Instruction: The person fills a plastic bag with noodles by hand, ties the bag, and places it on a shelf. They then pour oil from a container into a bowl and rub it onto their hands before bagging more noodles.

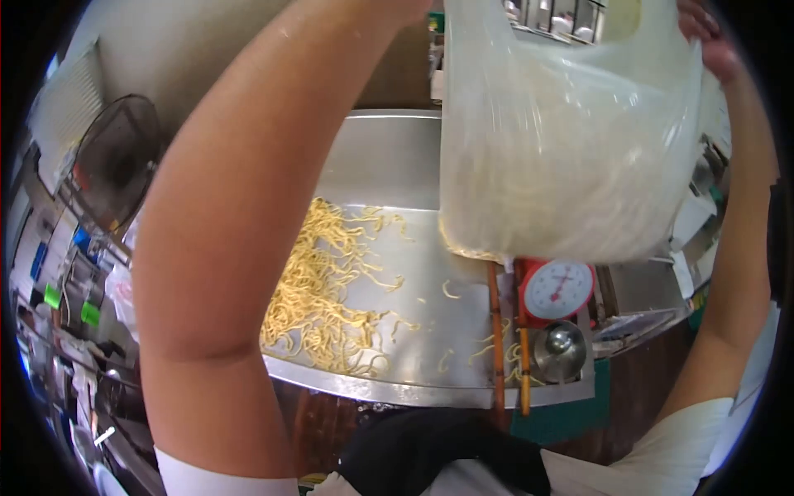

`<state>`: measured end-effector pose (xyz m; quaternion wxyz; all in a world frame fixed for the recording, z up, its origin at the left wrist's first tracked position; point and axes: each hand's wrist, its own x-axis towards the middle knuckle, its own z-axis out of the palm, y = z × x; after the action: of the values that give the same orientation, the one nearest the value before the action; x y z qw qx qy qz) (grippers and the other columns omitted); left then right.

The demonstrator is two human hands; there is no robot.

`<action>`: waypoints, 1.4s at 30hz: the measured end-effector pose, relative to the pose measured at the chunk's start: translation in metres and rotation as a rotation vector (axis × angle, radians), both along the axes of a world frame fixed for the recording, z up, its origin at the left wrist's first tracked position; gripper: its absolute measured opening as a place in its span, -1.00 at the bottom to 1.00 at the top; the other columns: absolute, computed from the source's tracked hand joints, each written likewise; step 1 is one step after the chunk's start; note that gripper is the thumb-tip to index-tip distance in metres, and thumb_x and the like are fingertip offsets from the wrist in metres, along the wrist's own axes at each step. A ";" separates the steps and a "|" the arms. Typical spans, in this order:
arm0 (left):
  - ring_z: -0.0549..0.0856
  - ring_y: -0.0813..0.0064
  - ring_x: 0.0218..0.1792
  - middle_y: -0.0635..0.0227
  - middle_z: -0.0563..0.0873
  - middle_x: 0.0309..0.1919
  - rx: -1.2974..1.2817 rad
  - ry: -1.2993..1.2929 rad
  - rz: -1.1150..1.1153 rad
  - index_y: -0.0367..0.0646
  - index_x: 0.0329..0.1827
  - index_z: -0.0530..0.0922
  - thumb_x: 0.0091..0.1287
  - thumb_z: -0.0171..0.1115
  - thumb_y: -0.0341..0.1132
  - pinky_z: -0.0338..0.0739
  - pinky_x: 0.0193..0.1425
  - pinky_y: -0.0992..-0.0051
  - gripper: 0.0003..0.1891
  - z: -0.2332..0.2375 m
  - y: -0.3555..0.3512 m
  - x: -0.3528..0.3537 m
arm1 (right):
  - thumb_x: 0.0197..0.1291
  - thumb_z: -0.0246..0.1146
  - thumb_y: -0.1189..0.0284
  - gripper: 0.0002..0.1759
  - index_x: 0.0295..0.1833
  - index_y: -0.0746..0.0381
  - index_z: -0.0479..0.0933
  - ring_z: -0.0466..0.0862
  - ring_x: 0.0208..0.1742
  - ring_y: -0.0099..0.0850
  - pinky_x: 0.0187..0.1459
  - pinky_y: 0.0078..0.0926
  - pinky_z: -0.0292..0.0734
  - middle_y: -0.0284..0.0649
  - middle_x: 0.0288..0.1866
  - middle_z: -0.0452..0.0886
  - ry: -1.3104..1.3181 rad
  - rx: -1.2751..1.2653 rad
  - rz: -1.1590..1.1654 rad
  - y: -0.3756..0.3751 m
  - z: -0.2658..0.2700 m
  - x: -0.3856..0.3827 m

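Observation:
A translucent white plastic bag (562,157) hangs raised in front of me, bulging with pale contents, with yellowish noodles showing at its lower left corner. My right hand (713,41) is closed on the bag's right handle at the upper right. Only the edge of my left hand (413,7) shows at the top of the view, by the bag's left handle; its fingers are cut off by the frame. Below, loose yellow noodles (322,289) lie heaped on a metal tray table (380,157), partly behind my left forearm, with stray strands to the right.
Under the bag stands a red dial scale (559,289), beside two wooden sticks (497,347) lying across the table's edge. A round metal bowl (559,351) sits near the front right corner. At the left is a fan (116,165); a metal box (641,298) stands at the right.

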<state>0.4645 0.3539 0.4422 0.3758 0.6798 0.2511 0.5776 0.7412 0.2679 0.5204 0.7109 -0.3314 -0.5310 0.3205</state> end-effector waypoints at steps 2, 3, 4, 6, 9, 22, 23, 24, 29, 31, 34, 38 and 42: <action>0.61 0.31 -0.02 0.15 0.66 -0.10 0.086 0.249 0.044 -0.25 0.04 0.52 0.32 0.23 -0.27 0.45 0.18 0.35 -0.69 -0.020 -0.015 -0.033 | 0.36 0.06 0.07 -0.50 -0.63 0.00 0.20 -0.02 -0.80 -0.62 -0.72 -0.58 -0.06 -0.55 -0.76 0.04 0.218 -0.116 0.125 0.013 -0.030 -0.010; 0.61 0.29 0.03 0.15 0.66 -0.06 0.129 0.373 0.068 -0.20 0.08 0.51 0.32 0.24 -0.26 0.42 0.26 0.35 -0.67 -0.029 -0.018 -0.048 | 0.36 0.05 0.01 -0.47 -0.64 0.02 0.24 0.01 -0.80 -0.64 -0.74 -0.60 -0.06 -0.54 -0.76 0.09 0.231 -0.146 0.136 0.015 -0.052 -0.032; 0.61 0.27 0.08 0.15 0.66 -0.02 0.167 0.498 0.089 -0.16 0.12 0.50 0.32 0.25 -0.24 0.38 0.34 0.35 -0.65 -0.041 -0.019 -0.060 | 0.37 0.03 -0.04 -0.44 -0.64 0.03 0.27 0.03 -0.81 -0.65 -0.75 -0.62 -0.05 -0.53 -0.75 0.13 0.245 -0.179 0.143 0.012 -0.079 -0.053; 0.70 0.32 -0.11 0.20 0.70 -0.14 0.447 0.335 0.093 -0.32 0.18 0.46 0.32 0.10 -0.47 0.56 0.14 0.29 -0.65 -0.112 0.021 -0.059 | 0.38 0.02 -0.04 -0.43 -0.64 0.04 0.31 0.12 -0.82 -0.67 -0.78 -0.66 0.03 -0.52 -0.75 0.20 0.228 -0.339 0.319 0.004 -0.129 -0.082; 0.62 0.25 0.16 0.10 0.62 0.12 0.483 0.407 0.068 -0.28 0.37 0.34 0.17 0.03 -0.57 0.43 0.31 0.35 -0.40 -0.187 -0.021 -0.096 | 0.33 0.13 0.08 -0.58 -0.53 0.08 0.37 0.28 -0.73 -0.72 -0.77 -0.74 0.10 -0.49 -0.67 0.33 0.044 -0.407 0.500 -0.018 -0.220 -0.122; 0.59 0.05 -0.04 0.17 0.65 -0.17 0.211 0.343 -0.225 -0.16 -0.04 0.60 -0.03 0.39 -0.35 0.44 0.06 0.14 -0.58 -0.374 -0.041 -0.164 | -0.09 0.33 0.41 -0.75 -0.24 0.20 0.50 0.53 0.14 -0.18 0.00 -0.27 0.46 -0.13 0.10 0.50 -1.320 0.485 0.338 0.010 -0.353 -0.280; 0.59 0.05 -0.04 0.17 0.65 -0.17 0.220 0.329 -0.237 -0.16 -0.04 0.60 -0.03 0.39 -0.35 0.44 0.06 0.14 -0.58 -0.382 -0.034 -0.166 | -0.05 0.35 0.40 -0.76 -0.23 0.16 0.51 0.58 0.10 -0.21 -0.01 -0.27 0.48 -0.17 0.00 0.56 -1.341 0.429 0.292 0.013 -0.355 -0.283; 0.59 0.04 -0.03 0.17 0.66 -0.17 0.254 0.252 -0.295 -0.17 -0.07 0.60 -0.03 0.40 -0.33 0.44 0.08 0.14 -0.60 -0.390 -0.028 -0.168 | -0.05 0.35 0.40 -0.76 -0.23 0.16 0.51 0.58 0.10 -0.21 -0.01 -0.27 0.48 -0.17 0.00 0.56 -1.358 0.422 0.283 0.017 -0.364 -0.284; 0.59 0.07 0.01 0.18 0.65 -0.15 0.009 0.189 -0.188 -0.16 -0.04 0.58 -0.04 0.41 -0.27 0.43 0.12 0.10 -0.56 -0.427 -0.030 -0.169 | 0.09 0.37 0.30 -0.83 -0.24 0.08 0.55 0.63 -0.32 -0.27 -0.14 -0.29 0.48 -0.30 -0.37 0.62 -1.428 0.043 0.048 0.012 -0.396 -0.300; 0.58 0.15 0.03 0.19 0.64 -0.17 0.021 0.077 -0.126 -0.15 0.10 0.53 -0.06 0.41 -0.26 0.41 0.13 0.14 -0.43 -0.430 -0.025 -0.168 | 0.08 0.38 0.28 -0.84 -0.24 0.04 0.60 0.64 -0.33 -0.29 -0.12 -0.29 0.49 -0.33 -0.40 0.64 -1.478 -0.078 0.053 0.001 -0.401 -0.315; 0.58 0.24 -0.01 0.27 0.62 -0.20 0.179 0.318 -0.060 -0.14 0.27 0.45 -0.05 0.37 -0.26 0.37 0.12 0.20 -0.30 -0.419 -0.022 -0.171 | 0.07 0.39 0.26 -0.86 -0.24 0.01 0.66 0.63 -0.44 -0.31 -0.21 -0.25 0.52 -0.35 -0.48 0.65 -1.490 -0.244 0.051 0.000 -0.395 -0.327; 0.58 0.34 -0.22 0.39 0.61 -0.34 0.097 0.486 -0.153 -0.10 0.30 0.47 -0.03 0.31 -0.34 0.36 0.01 0.24 -0.32 -0.415 -0.021 -0.180 | 0.16 0.33 0.26 -0.81 -0.22 0.14 0.61 0.60 -0.51 -0.22 -0.42 -0.29 0.49 -0.24 -0.48 0.63 -1.195 -0.501 -0.199 0.000 -0.395 -0.319; 0.58 0.33 -0.24 0.40 0.62 -0.36 0.271 0.442 -0.114 -0.05 0.20 0.56 -0.05 0.31 -0.35 0.36 0.02 0.22 -0.40 -0.415 -0.024 -0.187 | 0.22 0.26 0.33 -0.80 -0.18 0.24 0.63 0.60 -0.46 -0.51 -0.38 -0.43 0.50 -0.21 -0.45 0.65 -0.953 -0.896 -0.157 0.006 -0.418 -0.291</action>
<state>0.2773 0.3298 0.0270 0.2493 0.8465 0.2089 0.4216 0.4501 0.2741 0.1024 0.2123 -0.7387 -0.5770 0.2761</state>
